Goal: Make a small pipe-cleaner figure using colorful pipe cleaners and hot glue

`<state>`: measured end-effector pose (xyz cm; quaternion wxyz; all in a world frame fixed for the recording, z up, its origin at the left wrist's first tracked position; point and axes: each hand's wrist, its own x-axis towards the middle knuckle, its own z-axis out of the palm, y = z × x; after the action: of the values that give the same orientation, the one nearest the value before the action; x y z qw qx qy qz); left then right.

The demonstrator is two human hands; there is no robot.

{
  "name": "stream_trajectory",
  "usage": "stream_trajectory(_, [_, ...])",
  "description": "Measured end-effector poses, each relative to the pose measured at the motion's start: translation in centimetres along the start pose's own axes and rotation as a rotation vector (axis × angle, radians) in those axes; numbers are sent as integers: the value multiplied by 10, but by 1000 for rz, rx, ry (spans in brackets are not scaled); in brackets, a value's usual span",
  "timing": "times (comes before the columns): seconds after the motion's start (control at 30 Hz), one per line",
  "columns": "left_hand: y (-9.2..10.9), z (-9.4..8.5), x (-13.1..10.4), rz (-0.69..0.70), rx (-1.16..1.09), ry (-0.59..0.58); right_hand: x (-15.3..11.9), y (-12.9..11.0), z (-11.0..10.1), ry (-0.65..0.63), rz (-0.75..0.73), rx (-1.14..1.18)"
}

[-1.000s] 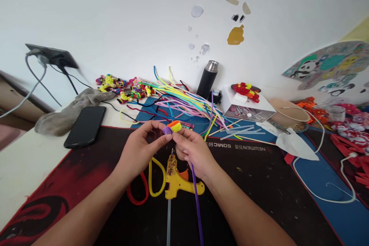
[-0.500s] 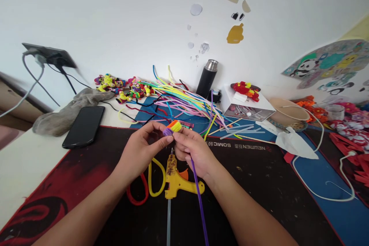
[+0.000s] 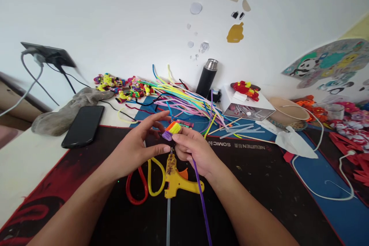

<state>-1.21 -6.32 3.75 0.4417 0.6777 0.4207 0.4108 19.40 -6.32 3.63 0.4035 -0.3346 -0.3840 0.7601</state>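
Observation:
Between the fingers of my right hand [image 3: 193, 148] is a small bundle of pipe cleaners [image 3: 172, 130], striped orange, yellow and purple. A long purple pipe cleaner [image 3: 201, 200] trails from that hand down toward me. Just left of the bundle, my left hand [image 3: 141, 142] is open, its thumb and fingers apart around the purple end without gripping it. Below both hands lies a yellow glue gun [image 3: 172, 180] with a clear glue stick [image 3: 168, 219] out of its back end. A yellow loop [image 3: 149, 178] and a red loop [image 3: 128, 190] of pipe cleaner lie beside it.
Behind my hands spreads a heap of pipe cleaners [image 3: 184, 100], with a black thermos [image 3: 206, 78] and a white drawer box [image 3: 248, 107] beyond. A phone [image 3: 83, 127] lies at left. Glue sticks [image 3: 242, 130], tissue [image 3: 296, 144] and a white cable [image 3: 323, 199] lie at right.
My left thumb and fingers have let go of the purple end of the bundle and spread apart. The right hand stays in place, still holding the bundle.

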Motion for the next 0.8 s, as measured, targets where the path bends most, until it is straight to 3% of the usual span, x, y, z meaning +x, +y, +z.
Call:
stream_trajectory(0.33, [13, 0, 1, 101, 263, 0, 1, 4, 2, -19, -3, -108])
stream_trajectory(0.8, [7, 3, 4, -20, 334, 208, 4, 5, -1, 66, -78, -147])
